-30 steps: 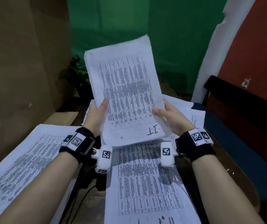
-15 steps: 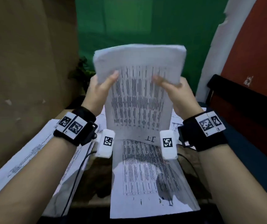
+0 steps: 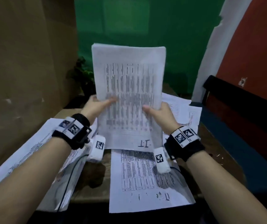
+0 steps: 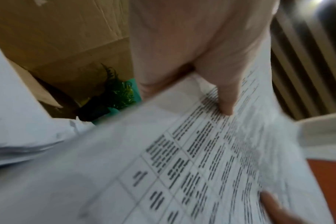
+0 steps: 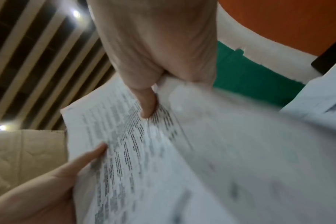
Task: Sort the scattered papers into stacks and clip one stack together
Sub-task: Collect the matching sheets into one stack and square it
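Observation:
I hold a stack of printed sheets (image 3: pixel 129 88) upright above the table, its bottom edge near the sheet lying below; "I.T" is handwritten near its bottom. My left hand (image 3: pixel 97 105) grips its left edge, thumb on the front. My right hand (image 3: pixel 157 112) grips the right edge in the same way. In the left wrist view the thumb presses on the printed page (image 4: pixel 192 151). The right wrist view shows my thumb on the same stack (image 5: pixel 144 151), with the left hand's thumb lower left. No clip is in view.
A printed sheet (image 3: pixel 145 180) lies flat on the wooden table (image 3: pixel 94 191) under my wrists. More papers (image 3: pixel 32 152) spread at the left, others (image 3: pixel 184 110) at the far right. A small plant (image 3: pixel 82 76) stands behind, and a dark bench (image 3: pixel 242 110) runs along the right.
The stack came down from high in front of me towards the table. Both hands slid from its upper part to its middle edges.

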